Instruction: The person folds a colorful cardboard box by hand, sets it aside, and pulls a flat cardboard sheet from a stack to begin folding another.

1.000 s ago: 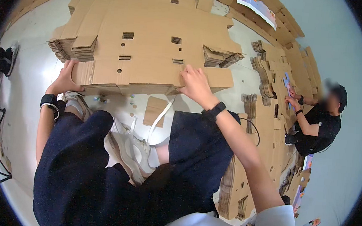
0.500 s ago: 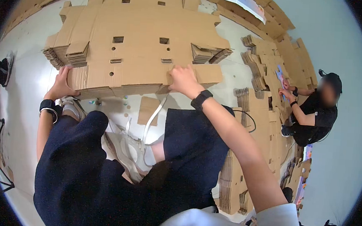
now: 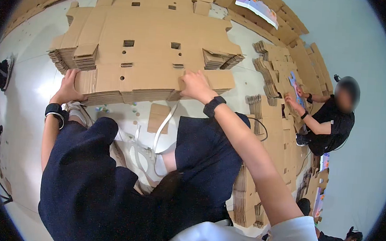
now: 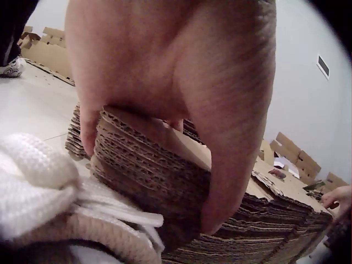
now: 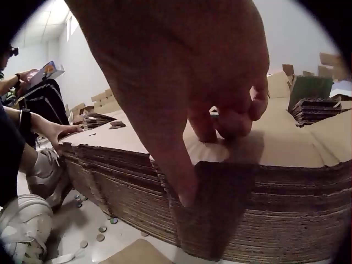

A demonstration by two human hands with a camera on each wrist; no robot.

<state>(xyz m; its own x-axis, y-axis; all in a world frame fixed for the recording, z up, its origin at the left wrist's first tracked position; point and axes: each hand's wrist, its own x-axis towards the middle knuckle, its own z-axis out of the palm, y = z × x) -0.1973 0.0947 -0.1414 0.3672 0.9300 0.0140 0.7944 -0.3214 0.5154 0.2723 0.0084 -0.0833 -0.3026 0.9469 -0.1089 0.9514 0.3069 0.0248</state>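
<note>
A thick stack of flat, die-cut cardboard sheets with slots and round holes lies on the floor in front of me. At its near left corner my left hand grips the stack, thumb on the near side and fingers round the end. The left wrist view shows the corrugated sheet edges between thumb and fingers. My right hand holds the near edge right of the middle. In the right wrist view its thumb presses the layered side while bent fingertips rest on the top sheet.
A loose cardboard piece and small round scraps lie on the floor by my shoes. More cardboard stacks stand at the right, where another person handles a purple printed piece. A printed sheet lies at the back.
The head view has shifted, so the stack appears a little further left. Both hands keep their places on it. The other person's hands have moved slightly over the printed piece.
</note>
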